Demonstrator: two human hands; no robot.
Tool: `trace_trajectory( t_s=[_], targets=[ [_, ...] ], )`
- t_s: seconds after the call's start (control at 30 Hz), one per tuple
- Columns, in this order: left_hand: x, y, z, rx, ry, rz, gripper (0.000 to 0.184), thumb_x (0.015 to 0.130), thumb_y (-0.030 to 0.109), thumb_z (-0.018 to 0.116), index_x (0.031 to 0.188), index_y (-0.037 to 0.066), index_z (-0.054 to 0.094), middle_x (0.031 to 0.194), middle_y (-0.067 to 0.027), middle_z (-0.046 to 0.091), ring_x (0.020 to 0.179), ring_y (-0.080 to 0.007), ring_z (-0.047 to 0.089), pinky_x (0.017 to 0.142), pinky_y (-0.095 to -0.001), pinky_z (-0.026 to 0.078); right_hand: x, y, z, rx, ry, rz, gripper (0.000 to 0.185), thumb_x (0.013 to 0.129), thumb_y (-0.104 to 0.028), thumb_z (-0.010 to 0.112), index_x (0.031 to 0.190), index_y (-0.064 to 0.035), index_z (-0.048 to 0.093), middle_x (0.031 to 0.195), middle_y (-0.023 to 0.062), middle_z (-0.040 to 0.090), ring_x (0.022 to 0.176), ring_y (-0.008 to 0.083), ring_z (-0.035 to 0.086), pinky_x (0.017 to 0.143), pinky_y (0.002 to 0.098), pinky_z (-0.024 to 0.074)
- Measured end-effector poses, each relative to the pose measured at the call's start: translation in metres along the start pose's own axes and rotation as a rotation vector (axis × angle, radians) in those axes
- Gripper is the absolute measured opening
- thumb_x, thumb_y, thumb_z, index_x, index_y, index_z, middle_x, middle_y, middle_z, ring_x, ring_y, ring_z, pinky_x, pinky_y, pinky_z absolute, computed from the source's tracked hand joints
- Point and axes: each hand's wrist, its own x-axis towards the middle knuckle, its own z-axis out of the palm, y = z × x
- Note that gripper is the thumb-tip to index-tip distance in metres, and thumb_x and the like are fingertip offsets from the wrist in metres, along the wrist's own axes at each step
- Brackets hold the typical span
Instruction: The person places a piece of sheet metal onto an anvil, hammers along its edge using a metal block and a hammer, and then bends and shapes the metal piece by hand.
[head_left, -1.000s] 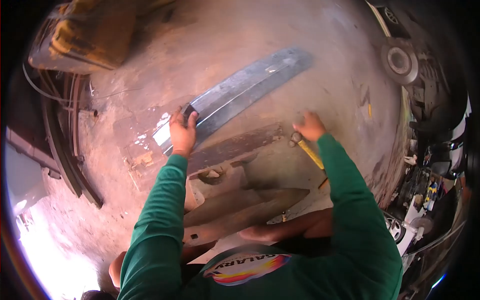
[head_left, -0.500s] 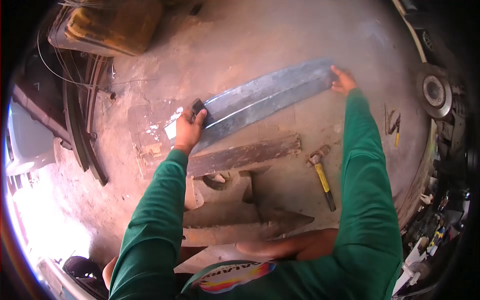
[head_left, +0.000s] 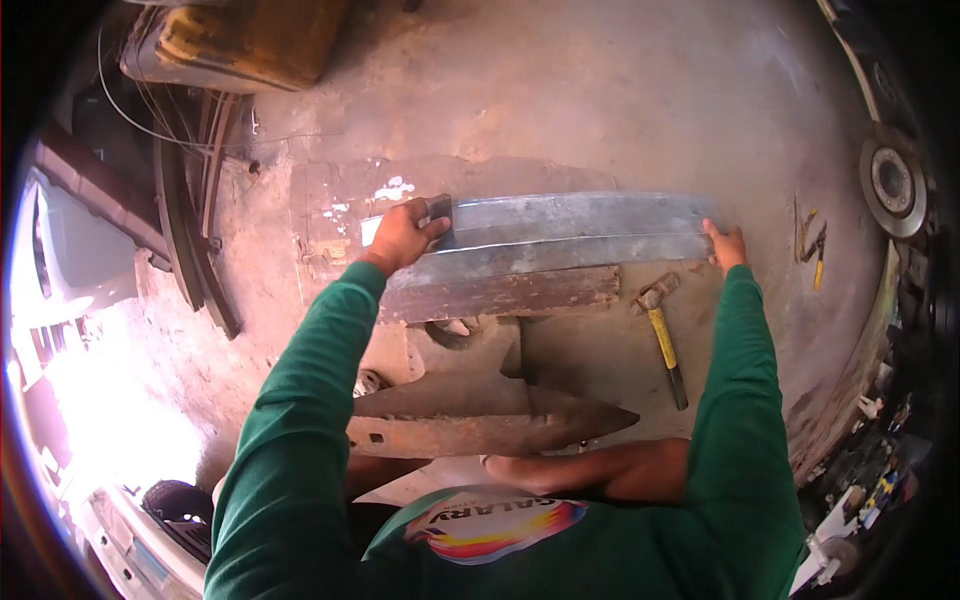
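A long, grey, slightly curved metal sheet [head_left: 580,225] with a lengthwise crease lies across the view over a dark worn plank [head_left: 510,293]. Near its left end, my left hand [head_left: 402,234] is closed, thumb and fingers against a small dark block [head_left: 440,218] on the sheet; the fingers' undersides are hidden. My right hand [head_left: 726,243] pinches the sheet's right end. Closer to my body sits a rusty anvil [head_left: 480,410], its horn pointing right. A hammer [head_left: 664,340] with a yellow and black handle rests on the floor right of the plank.
Pliers [head_left: 815,250] lie on the floor at the right, near a wheel hub disc [head_left: 892,188]. Curved metal strips [head_left: 180,220] lean at the left. A rusty yellow tank [head_left: 250,45] stands at the upper left. Assorted parts [head_left: 870,490] line the lower right edge.
Both hands have turned the sheet clockwise from a slant to nearly level. Its right end came down towards me, while the dark block stayed by my left hand. The camera view shifted slightly.
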Motion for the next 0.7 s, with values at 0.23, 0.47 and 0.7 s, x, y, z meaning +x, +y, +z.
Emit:
trace_trajectory(
  t_s=[0.23, 0.47, 0.7],
  targets=[
    [0.034, -0.043, -0.053, -0.095, -0.182, 0.073, 0.039, 0.096, 0.035, 0.086, 0.123, 0.007, 0.082, 0.107, -0.0151, 0.083, 0.097, -0.0298, 0.076, 0.093, -0.0417, 0.058, -0.043, 0.028, -0.010, -0.095, -0.079, 0.022, 0.101, 0.095, -0.059, 0.083, 0.162, 0.0034, 0.041, 0.147, 0.0175, 0.065, 0.128, 0.0287, 0.066, 0.078, 0.0390, 0.0632],
    [0.018, -0.057, -0.053, 0.049, -0.216, 0.076, 0.035, 0.094, 0.031, 0.088, 0.119, 0.007, 0.083, 0.101, -0.0166, 0.083, 0.091, -0.0300, 0.078, 0.087, -0.0425, 0.060, -0.027, 0.066, 0.009, -0.334, 0.126, -0.264, 0.095, 0.099, -0.057, 0.079, 0.161, 0.0074, 0.046, 0.154, 0.0360, 0.058, 0.141, 0.0438, 0.061, 0.108, 0.0527, 0.0561],
    [0.017, -0.051, -0.052, 0.052, -0.229, 0.064, 0.030, 0.098, 0.020, 0.086, 0.123, 0.005, 0.081, 0.104, -0.0127, 0.084, 0.091, -0.0184, 0.075, 0.088, -0.0378, 0.060, -0.152, 0.157, 0.054, -0.621, -0.483, -0.265, 0.069, 0.098, -0.038, 0.078, 0.145, 0.0077, 0.058, 0.134, 0.0347, 0.067, 0.133, 0.0498, 0.063, 0.110, 0.0562, 0.0527]
  ],
)
